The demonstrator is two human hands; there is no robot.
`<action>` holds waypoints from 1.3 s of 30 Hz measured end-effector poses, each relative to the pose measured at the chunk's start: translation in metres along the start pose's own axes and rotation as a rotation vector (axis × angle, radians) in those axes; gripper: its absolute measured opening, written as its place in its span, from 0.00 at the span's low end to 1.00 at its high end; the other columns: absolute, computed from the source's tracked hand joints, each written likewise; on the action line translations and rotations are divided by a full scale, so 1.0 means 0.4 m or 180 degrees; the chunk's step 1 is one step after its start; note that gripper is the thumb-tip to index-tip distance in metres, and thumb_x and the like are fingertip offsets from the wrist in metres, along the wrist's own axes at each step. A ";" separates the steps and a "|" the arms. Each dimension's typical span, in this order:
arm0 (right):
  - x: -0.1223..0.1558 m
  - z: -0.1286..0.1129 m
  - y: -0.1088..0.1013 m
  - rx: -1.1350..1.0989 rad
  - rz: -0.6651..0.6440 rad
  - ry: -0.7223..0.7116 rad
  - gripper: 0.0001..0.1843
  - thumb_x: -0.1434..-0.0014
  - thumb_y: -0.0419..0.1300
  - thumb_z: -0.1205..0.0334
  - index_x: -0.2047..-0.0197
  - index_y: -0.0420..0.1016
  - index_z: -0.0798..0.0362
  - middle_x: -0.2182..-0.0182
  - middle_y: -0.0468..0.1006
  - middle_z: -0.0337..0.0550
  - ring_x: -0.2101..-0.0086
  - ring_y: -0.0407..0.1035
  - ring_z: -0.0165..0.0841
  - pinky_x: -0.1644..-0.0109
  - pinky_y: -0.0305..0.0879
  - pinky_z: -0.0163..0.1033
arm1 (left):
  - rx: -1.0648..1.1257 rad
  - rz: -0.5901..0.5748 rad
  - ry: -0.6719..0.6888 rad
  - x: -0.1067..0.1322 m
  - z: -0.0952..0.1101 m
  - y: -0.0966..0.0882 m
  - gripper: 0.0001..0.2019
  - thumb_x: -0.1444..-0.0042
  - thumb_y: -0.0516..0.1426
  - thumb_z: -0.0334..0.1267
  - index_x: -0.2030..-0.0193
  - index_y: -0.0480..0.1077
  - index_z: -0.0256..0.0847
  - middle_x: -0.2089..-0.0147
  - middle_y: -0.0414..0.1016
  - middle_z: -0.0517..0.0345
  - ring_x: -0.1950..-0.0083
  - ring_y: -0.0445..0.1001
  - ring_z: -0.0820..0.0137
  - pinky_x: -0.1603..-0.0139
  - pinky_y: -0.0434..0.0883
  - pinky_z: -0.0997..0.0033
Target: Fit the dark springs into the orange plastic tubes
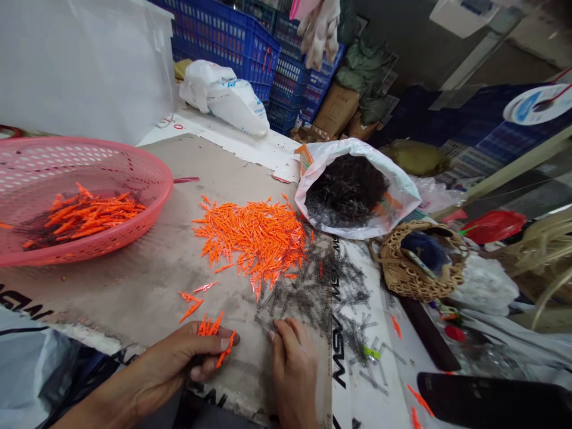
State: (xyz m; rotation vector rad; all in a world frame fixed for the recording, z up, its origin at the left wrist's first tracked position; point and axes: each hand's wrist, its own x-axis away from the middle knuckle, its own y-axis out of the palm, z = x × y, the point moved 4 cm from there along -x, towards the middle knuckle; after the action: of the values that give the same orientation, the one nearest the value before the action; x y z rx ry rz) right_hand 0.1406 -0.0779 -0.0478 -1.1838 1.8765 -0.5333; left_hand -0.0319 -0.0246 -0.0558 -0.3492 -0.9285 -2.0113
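My left hand [205, 348] is closed around several small, slender orange plastic pieces [211, 325]; one more sticks out between thumb and fingertip. At the near edge of a scatter of thin dark coil springs [297, 298], my right hand [295, 363] rests low over the table with its fingers curled together. Whatever its fingertips hold is hidden. Beyond both hands lies a heap of the same orange pieces [259, 235], with a few loose ones [191, 307] nearer my left hand.
A pink perforated basket [152, 214] at the left holds orange pieces and dark springs. Behind the heap, an open white sack [308, 173] contains a dark tangled mass. A woven basket [393, 280] and a black object [491, 396] stand at the right. Blue crates [214, 36] are stacked behind.
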 end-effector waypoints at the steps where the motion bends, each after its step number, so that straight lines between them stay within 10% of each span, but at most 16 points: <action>1: -0.011 0.005 0.002 0.0234 -0.0164 -0.0037 0.12 0.39 0.53 0.73 0.59 0.76 0.51 0.62 0.76 0.46 0.60 0.69 0.38 0.57 0.66 0.41 | -0.0057 0.0013 0.0089 -0.002 0.005 0.003 0.13 0.55 0.65 0.42 0.78 0.71 0.35 0.84 0.60 0.66 0.82 0.48 0.81 0.82 0.44 0.79; 26: -0.023 0.001 0.016 -0.0801 -0.0161 0.0791 0.13 0.38 0.54 0.63 0.58 0.80 0.52 0.62 0.83 0.44 0.61 0.77 0.36 0.57 0.71 0.37 | -0.0236 0.0438 0.0634 -0.042 0.003 0.033 0.15 0.55 0.64 0.48 0.78 0.69 0.37 0.84 0.62 0.66 0.81 0.51 0.77 0.80 0.49 0.76; 39: 0.013 -0.074 0.047 -0.0548 0.0047 0.0113 0.15 0.34 0.47 0.63 0.55 0.74 0.50 0.65 0.83 0.45 0.66 0.79 0.35 0.65 0.73 0.34 | -0.0659 0.0534 0.0752 -0.031 0.005 0.050 0.11 0.55 0.62 0.45 0.77 0.72 0.38 0.81 0.61 0.67 0.78 0.53 0.75 0.77 0.52 0.76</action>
State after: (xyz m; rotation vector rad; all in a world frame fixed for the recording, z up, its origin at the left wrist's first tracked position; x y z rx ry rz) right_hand 0.1051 -0.0760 -0.0469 -1.2776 1.9920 -0.3931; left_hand -0.0089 -0.0226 -0.0515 -0.2846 -0.5291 -1.9469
